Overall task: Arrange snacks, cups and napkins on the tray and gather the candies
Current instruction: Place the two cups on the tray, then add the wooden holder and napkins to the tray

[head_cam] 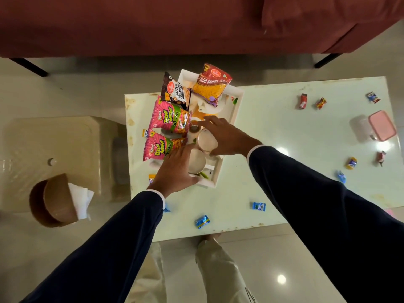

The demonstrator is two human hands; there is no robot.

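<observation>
A: We log the counter first, then the white tray at its left end, four snack packets along the tray's left and far side.

B: We note two pale cups on the near part of the tray. Left hand curls round the near cup; right hand curls round the far cup.

A: We judge both cups light, thin-walled, crushable; best held low on the wall, gently.

B: Candies lie scattered, slippery wrappers; pinch each at its twisted ends.

Both arms reach forward, left grip and right grip curled.
</observation>
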